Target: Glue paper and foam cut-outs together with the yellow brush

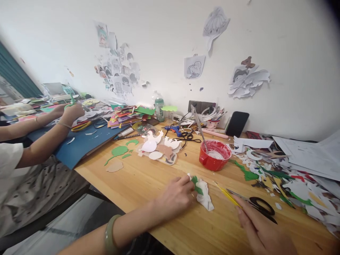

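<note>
1. I see the left hand (176, 196) low over the near part of the table (143, 177), its fingers bunched at a green piece (197, 188). Whether they pinch it or only press it, I cannot tell.
2. The green piece lies just right of those fingertips, with a crumpled white tissue (205, 197) against its right side.
3. The right hand (261, 226), at the near right, is closed around a thin yellow stick (230, 196), whose tip points left and away, toward the tissue but apart from it.
4. Black-handled scissors (262, 206) lie just beyond the right hand.
5. Farther off stands a red pot (212, 163), smeared white inside, a stick (199, 125) leaning in it.
6. Left of the pot are white and brown cutouts (149, 145); farther left, a green leaf (119, 151).
7. Paper scraps (309, 194) heap up on the right, and a dark phone (237, 124) stands at the far side.
8. At the far left, a co-worker's hand (75, 112) holds green scissors (70, 102) above a blue board (82, 141).
</note>
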`<state>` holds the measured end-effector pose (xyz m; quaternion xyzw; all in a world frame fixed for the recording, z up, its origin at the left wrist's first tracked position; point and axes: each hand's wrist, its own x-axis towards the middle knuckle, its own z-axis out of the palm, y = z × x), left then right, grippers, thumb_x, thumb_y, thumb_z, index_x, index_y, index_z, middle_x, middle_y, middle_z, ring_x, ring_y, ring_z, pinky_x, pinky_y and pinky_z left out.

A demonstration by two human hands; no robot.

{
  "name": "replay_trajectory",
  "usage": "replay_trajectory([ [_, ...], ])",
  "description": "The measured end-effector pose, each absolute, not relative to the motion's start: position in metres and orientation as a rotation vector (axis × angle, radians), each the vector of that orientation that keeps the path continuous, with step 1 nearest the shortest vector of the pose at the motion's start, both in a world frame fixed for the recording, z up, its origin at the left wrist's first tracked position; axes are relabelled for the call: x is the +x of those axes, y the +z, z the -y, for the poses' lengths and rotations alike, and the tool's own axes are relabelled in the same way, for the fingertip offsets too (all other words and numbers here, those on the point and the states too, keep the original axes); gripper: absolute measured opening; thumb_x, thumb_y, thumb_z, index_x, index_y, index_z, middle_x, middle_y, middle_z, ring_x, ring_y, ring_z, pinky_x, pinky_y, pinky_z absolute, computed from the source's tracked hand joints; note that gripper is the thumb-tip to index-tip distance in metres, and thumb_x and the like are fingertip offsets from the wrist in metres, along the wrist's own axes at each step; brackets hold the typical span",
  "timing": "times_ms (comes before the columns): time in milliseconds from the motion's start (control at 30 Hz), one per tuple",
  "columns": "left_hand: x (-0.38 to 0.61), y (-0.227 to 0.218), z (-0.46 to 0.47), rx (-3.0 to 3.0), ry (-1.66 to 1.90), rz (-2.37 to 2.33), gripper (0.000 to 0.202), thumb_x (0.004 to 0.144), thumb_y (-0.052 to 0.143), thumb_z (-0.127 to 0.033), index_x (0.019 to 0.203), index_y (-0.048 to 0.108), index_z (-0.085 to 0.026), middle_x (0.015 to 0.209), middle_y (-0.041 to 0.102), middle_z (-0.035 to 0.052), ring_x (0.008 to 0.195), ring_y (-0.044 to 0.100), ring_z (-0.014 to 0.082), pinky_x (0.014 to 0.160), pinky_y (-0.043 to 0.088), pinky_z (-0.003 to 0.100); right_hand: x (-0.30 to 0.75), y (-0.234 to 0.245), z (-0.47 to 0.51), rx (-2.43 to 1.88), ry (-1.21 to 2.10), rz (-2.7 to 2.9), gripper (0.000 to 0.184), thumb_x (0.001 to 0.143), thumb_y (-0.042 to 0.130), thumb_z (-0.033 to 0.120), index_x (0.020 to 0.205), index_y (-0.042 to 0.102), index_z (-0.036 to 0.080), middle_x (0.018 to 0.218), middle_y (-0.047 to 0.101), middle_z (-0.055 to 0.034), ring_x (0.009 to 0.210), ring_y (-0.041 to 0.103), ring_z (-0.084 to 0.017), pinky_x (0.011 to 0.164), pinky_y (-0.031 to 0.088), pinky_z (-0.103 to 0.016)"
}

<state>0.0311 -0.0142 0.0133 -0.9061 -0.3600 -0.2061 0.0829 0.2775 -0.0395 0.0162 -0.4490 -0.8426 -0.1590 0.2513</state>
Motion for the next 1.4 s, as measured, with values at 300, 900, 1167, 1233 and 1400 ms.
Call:
replay_trajectory([
  [300,0.014,0.022,0.012,-2.670,-1.169,1.934,0.018,0.084,0.051,-0.030,0.086,0.067,-0.021,0.079,0.066,0.0018,0.073,0.053,0.0152,0.066,0.039,0.025,0.265,-0.013,0.049,-1.070,-0.705,2.477,0.041,0.085,0.039,0.015,0.125,0.044,0.005,0.109,0.062,-0.0064,0.079,0.064,-0.013,0.057,0.051,-0.019],
  [900,0.038,0.029,0.004,-2.548,-0.943,2.523,0.014,0.071,0.055,-0.026,0.072,0.067,-0.019,0.070,0.064,0.0017,0.068,0.056,0.0159,0.057,0.033,0.023,0.258,-0.011,0.054,-1.206,-0.634,2.662,0.044,0.079,0.032,0.004,0.115,0.055,0.013,0.082,0.069,-0.0010,0.050,0.060,-0.012,0.039,0.044,-0.022],
  [1167,0.041,0.030,0.005,-2.519,-0.896,2.511,0.015,0.070,0.055,-0.024,0.069,0.068,-0.019,0.070,0.066,0.0028,0.068,0.056,0.0169,0.056,0.032,0.024,0.252,-0.016,0.052,-1.284,-0.561,2.692,0.043,0.075,0.036,0.001,0.111,0.057,0.013,0.061,0.065,0.0040,0.041,0.057,-0.013,0.035,0.041,-0.025],
  [1233,0.042,0.030,0.005,-2.536,-0.885,2.513,0.015,0.070,0.054,-0.023,0.069,0.068,-0.019,0.069,0.066,0.0026,0.067,0.056,0.0165,0.056,0.032,0.024,0.252,-0.014,0.053,-1.283,-0.547,2.681,0.040,0.077,0.037,0.003,0.111,0.057,0.013,0.064,0.066,0.0031,0.044,0.058,-0.013,0.036,0.042,-0.025],
  [1400,0.042,0.028,0.005,-2.524,-0.894,2.542,0.015,0.070,0.053,-0.024,0.068,0.068,-0.019,0.066,0.066,0.0016,0.064,0.057,0.0157,0.053,0.030,0.024,0.255,-0.015,0.056,-1.227,-0.640,2.633,0.044,0.076,0.035,0.002,0.112,0.057,0.015,0.076,0.069,-0.0009,0.051,0.061,-0.013,0.037,0.042,-0.022],
])
